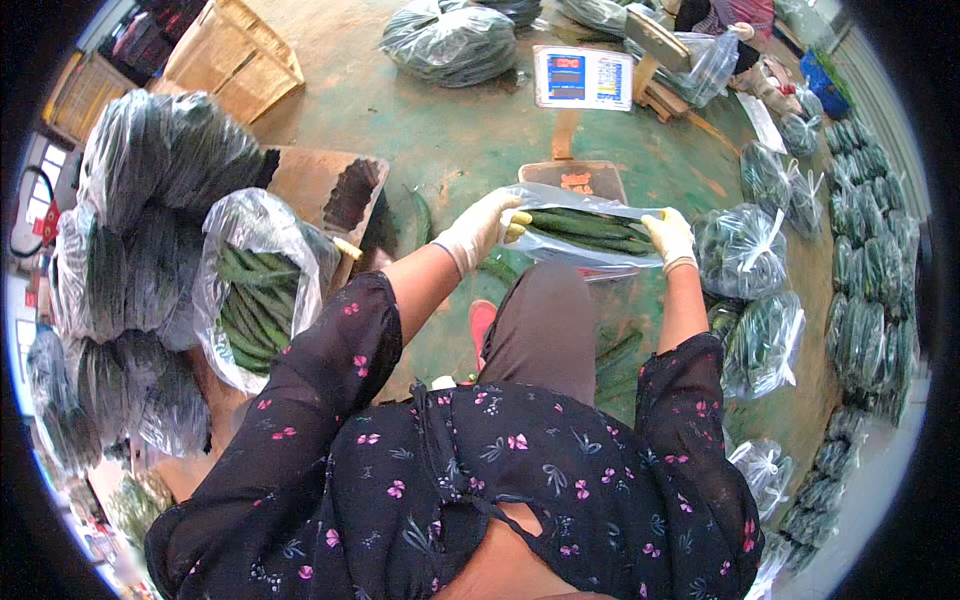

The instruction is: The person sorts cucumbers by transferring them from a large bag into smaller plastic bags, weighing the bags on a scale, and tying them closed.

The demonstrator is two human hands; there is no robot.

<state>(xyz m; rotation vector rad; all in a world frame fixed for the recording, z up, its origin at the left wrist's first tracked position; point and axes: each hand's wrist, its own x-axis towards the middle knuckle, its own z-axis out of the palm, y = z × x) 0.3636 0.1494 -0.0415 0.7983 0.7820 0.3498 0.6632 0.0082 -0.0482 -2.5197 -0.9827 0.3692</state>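
Both of my hands wear pale gloves and grip the rim of a clear plastic bag (592,196). Several long green cucumbers (592,231) lie side by side inside it. My left hand (484,229) pinches the bag's left end, and my right hand (670,238) holds the right end, so the mouth is stretched wide. Just beyond the bag is the plate of a weighing scale (574,176), partly hidden by it. The scale's display (583,78) stands on a post behind and shows lit red digits.
At my left stands an open bag of cucumbers (259,315) beside stacked full bags (157,150). Loose cucumbers (421,217) lie on the green floor. Tied bags (742,251) line my right side. A wooden crate (232,56) is far left; another person (742,30) works far right.
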